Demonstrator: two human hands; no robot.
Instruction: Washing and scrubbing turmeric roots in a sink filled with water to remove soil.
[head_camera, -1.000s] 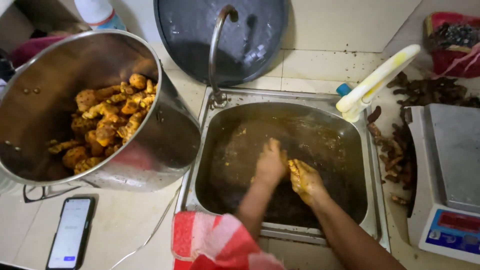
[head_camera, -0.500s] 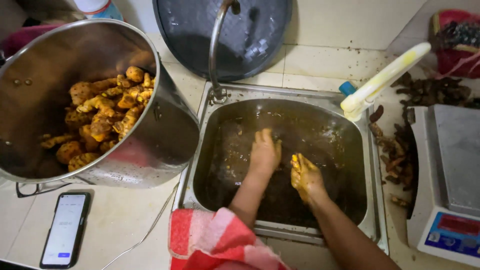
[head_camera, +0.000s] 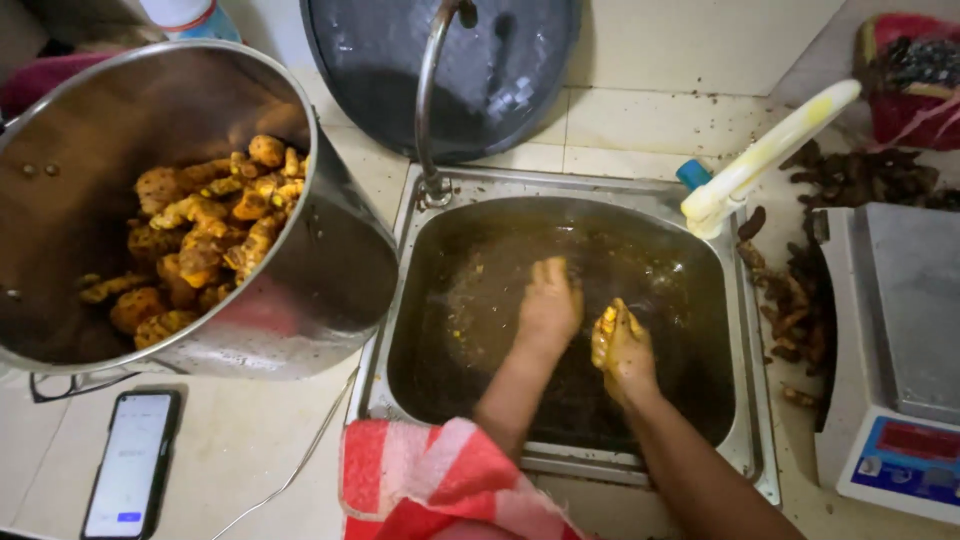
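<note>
In the centre of the frame, inside the steel sink (head_camera: 400, 330): both hands down in murky brown water. Right hand (head_camera: 625, 350) closed around a yellow-orange piece of root (head_camera: 605, 330), fingers curled over it, stained the same yellow. Left hand (head_camera: 548, 305) just beside, to the left, palm down and fingers loosely spread on the water surface, clamped on nothing visible. Hands close together, nearly touching. Root piece between the two hands, at the left edge of the right one, so nearer the right; long axis roughly up-and-down in the frame, upper end poking out past the fingers. Knobbly, bright, wet; lower part hidden in the grip.

At upper left, a big steel pot (head_camera: 330, 290) tipped toward the sink, with a heap of similar yellow-orange roots (head_camera: 200, 240) inside. Above the sink, a curved tap (head_camera: 430, 90) and a dark round lid (head_camera: 500, 60) leaning on the wall. At right, dark unwashed roots (head_camera: 800, 300) scattered beside a weighing scale (head_camera: 900, 350). At lower left, a phone (head_camera: 130, 465) on the counter.
</note>
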